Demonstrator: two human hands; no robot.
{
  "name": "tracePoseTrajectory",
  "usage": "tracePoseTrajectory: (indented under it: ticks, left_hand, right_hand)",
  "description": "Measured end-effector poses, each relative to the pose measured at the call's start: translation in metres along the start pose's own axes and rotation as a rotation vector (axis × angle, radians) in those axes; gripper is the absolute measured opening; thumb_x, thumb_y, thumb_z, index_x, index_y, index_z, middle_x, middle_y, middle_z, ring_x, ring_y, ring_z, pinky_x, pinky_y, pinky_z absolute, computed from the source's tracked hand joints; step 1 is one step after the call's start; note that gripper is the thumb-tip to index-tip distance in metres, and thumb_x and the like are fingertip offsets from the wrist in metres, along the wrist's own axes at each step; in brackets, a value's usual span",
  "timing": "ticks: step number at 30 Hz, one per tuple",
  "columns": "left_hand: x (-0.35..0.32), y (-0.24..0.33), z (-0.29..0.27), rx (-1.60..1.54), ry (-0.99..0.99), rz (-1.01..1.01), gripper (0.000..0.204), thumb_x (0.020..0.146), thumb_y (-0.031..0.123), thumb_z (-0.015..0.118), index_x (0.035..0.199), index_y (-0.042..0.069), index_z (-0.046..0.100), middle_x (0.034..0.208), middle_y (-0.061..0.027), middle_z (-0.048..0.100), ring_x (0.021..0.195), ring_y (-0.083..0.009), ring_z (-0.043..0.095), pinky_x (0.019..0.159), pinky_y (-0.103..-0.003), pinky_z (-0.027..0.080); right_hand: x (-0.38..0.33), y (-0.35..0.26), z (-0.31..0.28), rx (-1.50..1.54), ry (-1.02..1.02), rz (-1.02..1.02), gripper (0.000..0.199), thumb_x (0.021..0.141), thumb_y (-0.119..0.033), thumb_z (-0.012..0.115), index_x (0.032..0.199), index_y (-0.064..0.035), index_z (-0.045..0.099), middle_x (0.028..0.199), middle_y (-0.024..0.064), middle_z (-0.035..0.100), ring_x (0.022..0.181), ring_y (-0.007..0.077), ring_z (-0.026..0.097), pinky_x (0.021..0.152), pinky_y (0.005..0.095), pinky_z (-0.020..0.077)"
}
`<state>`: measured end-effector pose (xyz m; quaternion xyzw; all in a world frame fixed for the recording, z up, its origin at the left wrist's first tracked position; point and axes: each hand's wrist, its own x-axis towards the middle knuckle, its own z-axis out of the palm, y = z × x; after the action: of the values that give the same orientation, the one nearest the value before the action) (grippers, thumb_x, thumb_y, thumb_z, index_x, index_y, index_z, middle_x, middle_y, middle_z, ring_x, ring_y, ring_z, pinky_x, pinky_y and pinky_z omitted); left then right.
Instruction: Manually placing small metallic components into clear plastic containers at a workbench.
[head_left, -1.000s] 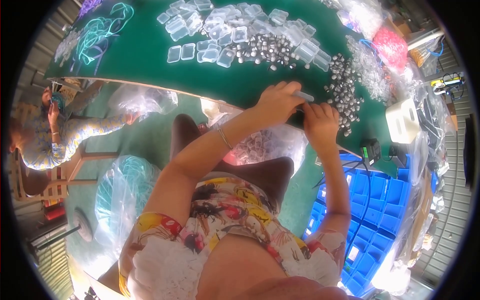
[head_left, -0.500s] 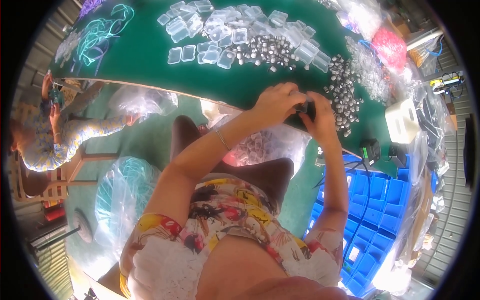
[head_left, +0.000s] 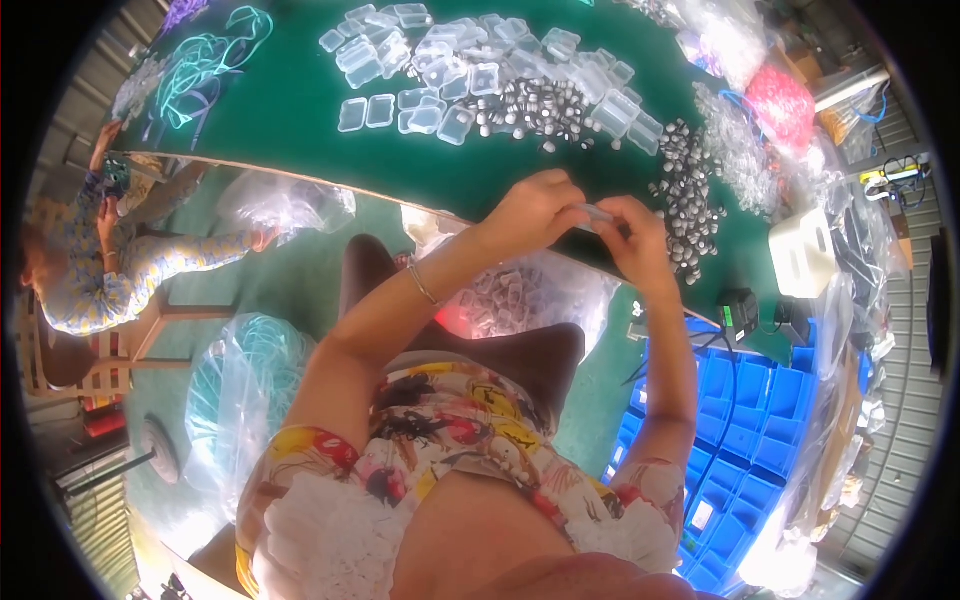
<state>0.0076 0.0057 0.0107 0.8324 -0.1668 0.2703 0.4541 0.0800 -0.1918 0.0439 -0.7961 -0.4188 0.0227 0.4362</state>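
Note:
Near the front edge of the green table (head_left: pixel 300 120), a small clear plastic case (head_left: pixel 597 214) is held between my two hands. My left hand (head_left: pixel 535 210) is closed, its fingertips pinching the case's left end. At the other end, my right hand (head_left: pixel 636 242) grips with thumb and fingers. The fingers cover much of the case, and I cannot tell what is inside. Beyond my hands lie many clear plastic cases (head_left: pixel 440 62) and a pile of small black-and-white round pieces (head_left: pixel 535 108). More round pieces (head_left: pixel 690 200) spread just right of my right hand.
Teal cords (head_left: pixel 205 65) lie at the far left. Clear small parts (head_left: pixel 738 150), a pink bag (head_left: pixel 780 105) and a white container (head_left: pixel 800 250) line the right side. Blue bins (head_left: pixel 740 420) stand below right. Another person (head_left: pixel 90 270) sits at left; a bag of teal cords (head_left: pixel 250 400) is on the floor.
The case has turned to a flatter, edge-on pose. My left hand has shifted slightly left, its wrist lower, and my right fingers have closed in on the case.

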Motion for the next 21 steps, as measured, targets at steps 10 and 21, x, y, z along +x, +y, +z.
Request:
tracePoseTrajectory:
  ticks: [10, 21]
  left_hand:
    - [-0.091, 0.029, 0.012, 0.165, -0.428, -0.053, 0.022, 0.082, 0.023, 0.070, 0.100, 0.011, 0.066, 0.097, -0.0119, 0.063, 0.085, -0.0287, 0.064, 0.068, -0.041, 0.054]
    - [0.022, -0.019, -0.024, 0.517, 0.066, -0.166, 0.023, 0.081, 0.021, 0.071, 0.102, 0.012, 0.066, 0.091, -0.0086, 0.065, 0.084, -0.0302, 0.067, 0.068, -0.041, 0.055]
  right_hand:
    - [0.085, 0.089, -0.032, -1.204, 0.195, 0.118, 0.012, 0.086, -0.022, 0.063, 0.094, -0.0165, 0.069, 0.091, 0.0048, 0.069, 0.095, 0.0266, 0.064, 0.090, 0.0535, 0.0382]
    - [-0.005, -0.002, 0.005, -0.741, 0.202, -0.276, 0.009, 0.080, -0.009, 0.067, 0.087, -0.0121, 0.063, 0.087, 0.0032, 0.065, 0.088, 0.0237, 0.062, 0.094, 0.0492, 0.0334]
